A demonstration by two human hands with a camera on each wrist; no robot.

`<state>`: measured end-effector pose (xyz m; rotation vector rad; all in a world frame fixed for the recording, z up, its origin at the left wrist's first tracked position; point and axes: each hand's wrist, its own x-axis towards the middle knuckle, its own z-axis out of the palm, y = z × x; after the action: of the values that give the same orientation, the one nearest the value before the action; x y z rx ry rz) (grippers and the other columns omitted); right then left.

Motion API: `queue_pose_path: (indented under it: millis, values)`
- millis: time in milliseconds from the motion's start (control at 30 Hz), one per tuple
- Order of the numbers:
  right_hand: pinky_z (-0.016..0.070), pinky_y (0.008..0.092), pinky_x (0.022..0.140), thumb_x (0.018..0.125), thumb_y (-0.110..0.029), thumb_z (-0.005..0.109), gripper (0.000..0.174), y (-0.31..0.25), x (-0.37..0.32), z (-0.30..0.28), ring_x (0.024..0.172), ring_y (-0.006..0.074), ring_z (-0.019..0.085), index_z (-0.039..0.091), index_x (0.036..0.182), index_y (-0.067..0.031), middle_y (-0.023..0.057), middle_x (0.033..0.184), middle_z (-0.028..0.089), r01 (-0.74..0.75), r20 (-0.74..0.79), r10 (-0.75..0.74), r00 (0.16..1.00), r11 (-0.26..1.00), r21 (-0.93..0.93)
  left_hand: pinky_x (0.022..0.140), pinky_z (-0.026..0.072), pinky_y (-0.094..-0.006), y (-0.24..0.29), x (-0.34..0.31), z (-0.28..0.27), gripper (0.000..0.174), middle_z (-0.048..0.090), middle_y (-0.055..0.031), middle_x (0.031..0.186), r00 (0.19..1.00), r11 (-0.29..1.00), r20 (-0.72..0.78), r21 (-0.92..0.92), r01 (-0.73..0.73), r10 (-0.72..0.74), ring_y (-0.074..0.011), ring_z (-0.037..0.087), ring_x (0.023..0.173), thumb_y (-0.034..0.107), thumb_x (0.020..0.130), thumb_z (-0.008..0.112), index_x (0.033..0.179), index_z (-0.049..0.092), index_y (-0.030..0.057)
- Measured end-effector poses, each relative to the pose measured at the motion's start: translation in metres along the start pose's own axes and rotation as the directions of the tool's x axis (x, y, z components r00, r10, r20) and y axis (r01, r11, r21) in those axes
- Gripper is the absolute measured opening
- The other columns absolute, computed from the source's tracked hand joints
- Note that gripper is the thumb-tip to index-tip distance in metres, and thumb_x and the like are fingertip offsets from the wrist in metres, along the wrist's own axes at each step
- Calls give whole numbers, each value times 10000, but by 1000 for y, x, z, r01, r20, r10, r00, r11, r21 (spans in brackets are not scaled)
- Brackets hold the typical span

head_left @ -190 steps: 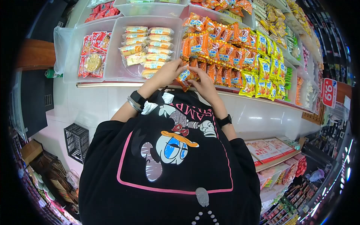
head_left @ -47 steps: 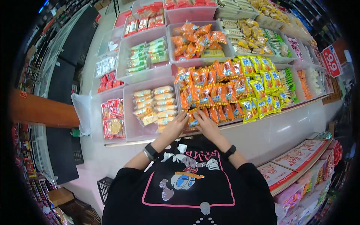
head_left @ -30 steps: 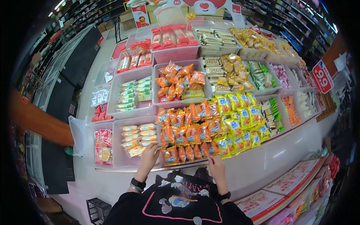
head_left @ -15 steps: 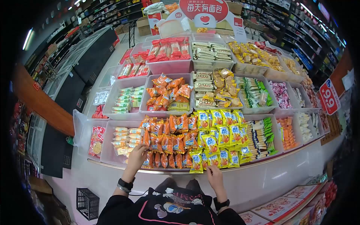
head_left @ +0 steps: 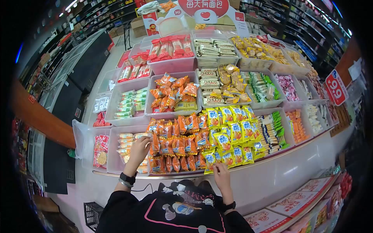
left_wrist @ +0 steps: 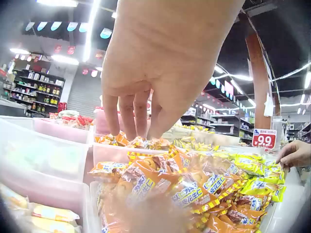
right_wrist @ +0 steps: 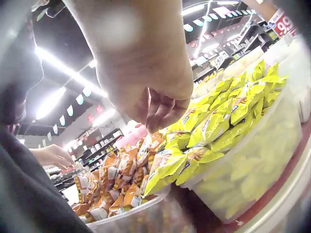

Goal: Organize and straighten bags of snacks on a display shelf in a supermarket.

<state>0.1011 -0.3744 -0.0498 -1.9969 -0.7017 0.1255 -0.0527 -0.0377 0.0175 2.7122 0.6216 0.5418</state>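
My left hand hovers over the left edge of the orange snack packets, its loosely bent fingers holding nothing. In the left wrist view, those fingers point down above the shiny packets. At the front of the bin, my right hand is at the lowest row of yellow snack packets, fingertips right at their edges. The right wrist view shows its bent fingers where the orange packets meet the yellow packets.
A clear bin of wrapped cakes adjoins the orange packets on the left. Behind are more bins, one with loose orange packets. A 9.9 price sign stands at the right. A black crate sits on the floor.
Earlier both hands held one orange packet, then set it in the front row. Since then they have parted: the left rose over the orange packets, the right moved across to the yellow ones.
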Motion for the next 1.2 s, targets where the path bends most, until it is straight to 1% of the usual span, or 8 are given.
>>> queue_pose_path:
  millis: [333,433,667,733,867,1000,1100,1200]
  values:
    - [453,371,623,799,7,559,178,-23,-15,29,718,306,564,619,962,-31,132,822,525,-123,-131,106,986,984,-126,750,484,-403,-47,77,-2,152,604,-110,1012,987,979,113,-180,-93,115,-327,597,895,75,793,625,939,617,34]
    - [451,365,621,802,7,558,181,-22,-14,32,702,292,560,616,970,-30,129,813,521,-82,-173,55,983,985,-149,776,479,-397,-46,121,-9,196,589,-130,1041,967,962,70,-140,-233,244,-346,583,925,80,791,630,979,608,29]
    - [450,350,622,812,-4,561,183,-36,8,31,685,261,551,613,986,-30,119,832,524,-150,-193,124,973,980,-127,917,434,-405,-49,207,63,541,493,-224,1183,959,945,112,-236,-227,259,-387,516,1075,188,778,687,1252,473,40]
    - [454,352,627,815,-16,568,182,-38,16,32,689,264,561,614,990,-32,121,851,529,-155,-148,135,980,980,-129,936,424,-466,-43,218,90,788,403,-290,1248,971,990,193,-40,-137,142,-476,466,1097,273,743,725,1396,310,122]
    - [458,362,627,817,-26,575,179,-34,23,41,690,271,570,614,992,-34,123,850,532,-107,-138,80,987,973,-204,879,439,-548,-43,233,127,965,408,-287,1205,945,997,324,72,30,-52,-528,441,1073,273,711,748,1458,137,282]
    - [465,375,629,823,-36,581,169,-36,24,40,715,295,582,614,989,-36,130,859,540,-163,-152,140,978,975,-151,753,490,-513,-52,234,158,586,471,-213,1083,984,979,178,204,-14,-23,-424,473,1047,230,916,490,1436,228,297]
    - [469,378,631,827,-41,585,159,-35,19,39,731,308,585,613,983,-36,136,861,543,-199,-163,175,971,970,-142,750,498,-508,-58,232,153,551,475,-201,1068,988,988,148,143,-64,42,-409,479,1044,254,915,491,1419,268,279]
    - [471,386,634,828,-48,591,151,-32,16,38,742,321,586,611,978,-35,143,867,545,-177,-169,148,974,970,-168,774,507,-499,-66,232,142,651,461,-201,1102,979,987,192,130,-96,70,-404,496,1023,87,805,587,1378,324,247]
